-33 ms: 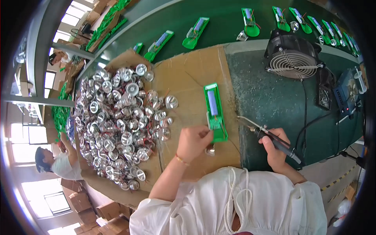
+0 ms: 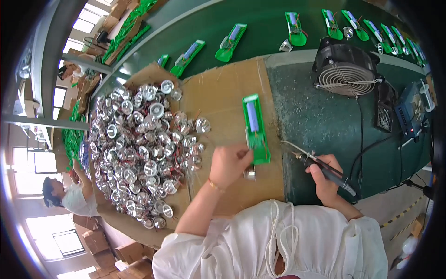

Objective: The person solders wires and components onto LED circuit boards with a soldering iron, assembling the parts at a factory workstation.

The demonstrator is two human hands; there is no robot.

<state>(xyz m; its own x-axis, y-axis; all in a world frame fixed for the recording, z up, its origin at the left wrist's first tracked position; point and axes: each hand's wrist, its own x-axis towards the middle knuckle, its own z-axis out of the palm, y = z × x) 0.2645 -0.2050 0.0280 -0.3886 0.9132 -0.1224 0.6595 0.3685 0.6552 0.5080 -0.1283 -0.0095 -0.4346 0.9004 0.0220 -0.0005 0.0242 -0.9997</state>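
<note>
A long green plastic housing (image 2: pixel 263 155) lies on the cardboard, with a blue-purple cylindrical battery (image 2: pixel 252 116) and a small circuit board inside it. My left hand (image 2: pixel 228 163) is closed at the lower left edge of this housing, thumb and fingers pinched together; the fingertips partly hide what they grip. Just below them a silvery reflector cup (image 2: pixel 250 173) shows beside the housing's end. In my right hand (image 2: pixel 326 179) is a black-handled soldering iron (image 2: pixel 331 174), with a thin pale feed tube along it. Its tip points left toward the housing, apart from it.
Many silvery reflector cups (image 2: pixel 139 149) are heaped at left on the cardboard (image 2: pixel 223 102). Green housings (image 2: pixel 232 42) line the far belt. A black fan (image 2: pixel 346 69) stands at right, near a blue soldering station (image 2: pixel 409 118) and cables. Other people work at far left.
The green housing and my left hand have shifted slightly away from me. My right hand and the soldering iron have hardly moved.
</note>
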